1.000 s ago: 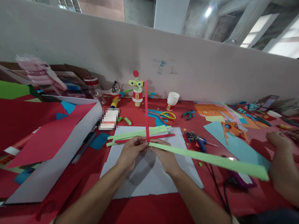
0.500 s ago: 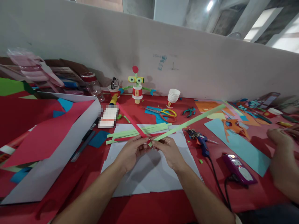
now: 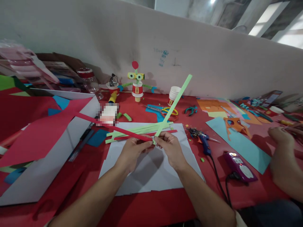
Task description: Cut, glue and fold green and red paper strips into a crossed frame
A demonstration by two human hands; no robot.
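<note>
My left hand [image 3: 135,152] pinches the end of a long red paper strip [image 3: 113,127], which stretches away to the upper left. Between the thumb and fingers of my right hand [image 3: 169,148] is the end of a light green paper strip [image 3: 174,105], slanting up to the right. The two held ends meet between my fingertips; how they join is hidden. Beneath both hands lie white paper sheets [image 3: 142,181]. Just beyond my fingers, several loose green strips [image 3: 139,128] and another red strip [image 3: 174,131] rest on the sheets.
A paper-cup figure [image 3: 137,90] stands by the wall, near stacked cups [image 3: 174,91]. Scissors [image 3: 165,110], pliers [image 3: 190,109], a glue gun [image 3: 205,145] and a purple power socket [image 3: 240,167] lie around the sheets. At left is a box [image 3: 54,170] of coloured paper; at right, another person's arm [image 3: 284,160].
The red strip has swung down to the left, lying lower. The green strip has tilted up steeper. Both hands remain close together, and the view has shifted slightly.
</note>
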